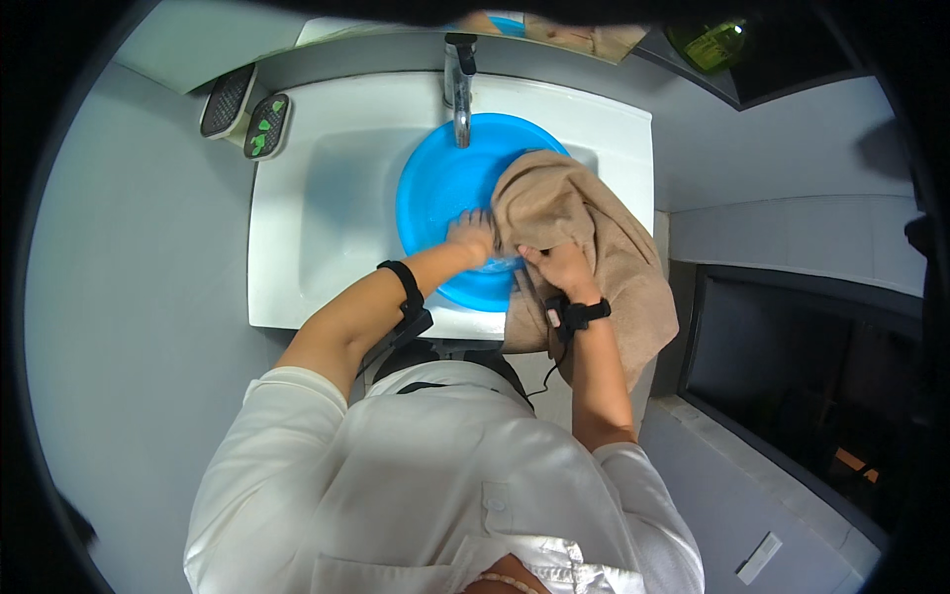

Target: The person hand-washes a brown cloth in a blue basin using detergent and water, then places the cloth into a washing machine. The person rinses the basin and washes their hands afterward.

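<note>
A bright blue plastic basin (438,171) sits in the white washbasin (349,193), beneath a chrome tap (462,104). A large tan towel (616,237) is partly in the basin and drapes over the washbasin's front right edge. My right hand (565,267) is shut on a bunched fold of it, thumb toward the left. Over the basin's near side, my left hand (471,236) lies back up beside the towel's left edge, fingers stretched forward. Its palm is hidden, so whether it holds cloth is unclear. Water (497,264) shows between my hands.
Two small dark-topped holders (228,100), one with green pieces (260,141), are at the washbasin's back left corner. A mirror edge (579,41) runs behind the tap. A green bottle (712,48) stands on a dark shelf at upper right. A dark-framed window (787,356) is right.
</note>
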`<action>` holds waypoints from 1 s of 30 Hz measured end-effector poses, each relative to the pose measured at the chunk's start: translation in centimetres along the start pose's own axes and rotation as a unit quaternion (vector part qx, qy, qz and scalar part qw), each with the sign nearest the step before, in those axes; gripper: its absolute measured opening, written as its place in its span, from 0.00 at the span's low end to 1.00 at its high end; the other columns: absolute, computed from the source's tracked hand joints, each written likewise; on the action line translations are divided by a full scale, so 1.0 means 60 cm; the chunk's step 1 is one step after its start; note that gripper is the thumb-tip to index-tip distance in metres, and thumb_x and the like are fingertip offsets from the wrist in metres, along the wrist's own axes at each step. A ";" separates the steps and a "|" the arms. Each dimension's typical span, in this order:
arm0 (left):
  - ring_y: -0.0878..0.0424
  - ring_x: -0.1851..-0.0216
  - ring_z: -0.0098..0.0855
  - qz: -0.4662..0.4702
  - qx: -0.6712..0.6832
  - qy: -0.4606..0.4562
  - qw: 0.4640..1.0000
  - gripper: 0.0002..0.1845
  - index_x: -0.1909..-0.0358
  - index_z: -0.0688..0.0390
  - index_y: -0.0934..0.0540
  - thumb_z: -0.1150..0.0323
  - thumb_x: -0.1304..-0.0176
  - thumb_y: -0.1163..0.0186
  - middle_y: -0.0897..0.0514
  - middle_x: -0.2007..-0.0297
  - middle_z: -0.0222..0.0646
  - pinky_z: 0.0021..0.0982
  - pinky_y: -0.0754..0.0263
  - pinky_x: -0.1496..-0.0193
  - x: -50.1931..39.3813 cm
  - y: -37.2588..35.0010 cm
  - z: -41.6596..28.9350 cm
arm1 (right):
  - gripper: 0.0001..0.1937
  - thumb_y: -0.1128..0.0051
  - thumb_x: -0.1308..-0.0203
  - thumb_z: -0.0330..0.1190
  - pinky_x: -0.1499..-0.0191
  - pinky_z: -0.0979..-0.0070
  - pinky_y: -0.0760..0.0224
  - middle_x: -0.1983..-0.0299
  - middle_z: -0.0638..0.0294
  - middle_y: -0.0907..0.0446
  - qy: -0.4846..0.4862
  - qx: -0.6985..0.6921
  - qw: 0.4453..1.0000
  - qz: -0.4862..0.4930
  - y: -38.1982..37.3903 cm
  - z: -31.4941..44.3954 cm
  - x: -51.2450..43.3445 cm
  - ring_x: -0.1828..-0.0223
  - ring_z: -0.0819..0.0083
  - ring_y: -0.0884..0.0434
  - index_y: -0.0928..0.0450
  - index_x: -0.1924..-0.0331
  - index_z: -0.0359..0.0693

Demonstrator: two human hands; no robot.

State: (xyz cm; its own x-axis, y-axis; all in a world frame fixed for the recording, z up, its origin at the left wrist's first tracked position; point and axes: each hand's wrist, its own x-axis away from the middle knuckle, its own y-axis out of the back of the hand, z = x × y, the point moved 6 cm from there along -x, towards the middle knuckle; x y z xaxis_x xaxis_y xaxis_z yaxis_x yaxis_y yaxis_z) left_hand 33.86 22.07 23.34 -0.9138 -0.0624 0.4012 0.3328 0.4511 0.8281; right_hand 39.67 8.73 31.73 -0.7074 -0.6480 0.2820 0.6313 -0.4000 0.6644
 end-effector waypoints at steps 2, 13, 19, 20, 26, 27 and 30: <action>0.33 0.37 0.45 0.114 -0.120 -0.001 0.986 0.30 0.34 0.50 0.36 0.56 0.38 0.44 0.32 0.36 0.42 0.41 0.39 0.37 0.000 -0.059 -0.028 | 0.25 0.39 0.44 0.47 0.55 0.64 0.28 0.66 0.37 0.20 -0.026 0.007 1.000 0.010 -0.015 -0.015 0.010 0.60 0.46 0.19 0.19 0.66 0.26; 0.34 0.36 0.42 0.038 -0.071 -0.113 0.990 0.30 0.33 0.49 0.37 0.56 0.37 0.45 0.33 0.35 0.39 0.41 0.39 0.36 -0.155 -0.063 -0.067 | 0.19 0.39 0.42 0.36 0.79 0.75 0.39 0.85 0.65 0.27 -0.164 -0.370 0.906 -0.122 -0.028 -0.058 0.057 0.83 0.79 0.32 0.24 0.82 0.27; 0.34 0.35 0.40 0.015 -0.091 -0.139 0.986 0.30 0.32 0.48 0.37 0.56 0.36 0.46 0.33 0.34 0.38 0.41 0.39 0.36 -0.143 -0.107 -0.067 | 0.18 0.40 0.42 0.34 0.78 0.75 0.38 0.86 0.66 0.27 -0.189 -0.337 0.916 -0.106 -0.041 -0.082 0.047 0.84 0.78 0.31 0.23 0.81 0.27; 0.34 0.35 0.40 0.015 -0.095 -0.148 0.984 0.30 0.32 0.48 0.37 0.56 0.36 0.46 0.34 0.34 0.37 0.41 0.39 0.36 -0.123 -0.118 -0.064 | 0.17 0.40 0.42 0.34 0.78 0.75 0.38 0.85 0.65 0.26 -0.189 -0.355 0.908 -0.116 -0.041 -0.082 0.047 0.83 0.78 0.30 0.23 0.81 0.27; 0.31 0.37 0.40 0.183 -0.257 -0.089 0.945 0.28 0.34 0.47 0.34 0.56 0.35 0.48 0.31 0.36 0.37 0.41 0.36 0.38 -0.026 -0.056 0.027 | 0.18 0.40 0.42 0.35 0.74 0.73 0.33 0.84 0.62 0.24 -0.200 -0.304 0.930 -0.050 -0.038 -0.059 0.048 0.81 0.75 0.27 0.21 0.80 0.28; 0.28 0.39 0.41 0.311 -0.340 -0.069 0.885 0.25 0.36 0.46 0.31 0.55 0.35 0.50 0.28 0.38 0.37 0.41 0.33 0.40 -0.016 -0.038 0.051 | 0.17 0.40 0.41 0.36 0.72 0.73 0.32 0.81 0.60 0.22 -0.206 -0.269 0.940 -0.025 -0.039 -0.055 0.046 0.79 0.73 0.25 0.20 0.77 0.27; 0.24 0.44 0.41 0.247 -0.294 0.048 0.922 0.24 0.38 0.47 0.29 0.61 0.38 0.46 0.25 0.41 0.39 0.42 0.29 0.44 -0.047 0.076 0.097 | 0.17 0.40 0.41 0.37 0.64 0.75 0.29 0.70 0.54 0.20 -0.202 -0.227 0.953 0.014 -0.052 -0.044 0.042 0.70 0.70 0.22 0.20 0.65 0.25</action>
State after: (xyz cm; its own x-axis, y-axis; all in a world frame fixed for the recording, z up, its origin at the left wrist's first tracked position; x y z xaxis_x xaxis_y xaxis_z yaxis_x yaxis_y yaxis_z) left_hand 36.59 29.48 23.70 -0.6014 -0.0691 0.7960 0.7974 -0.1143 0.5925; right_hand 36.77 6.65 28.55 -0.6945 -0.3976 0.5996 0.6600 -0.6839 0.3109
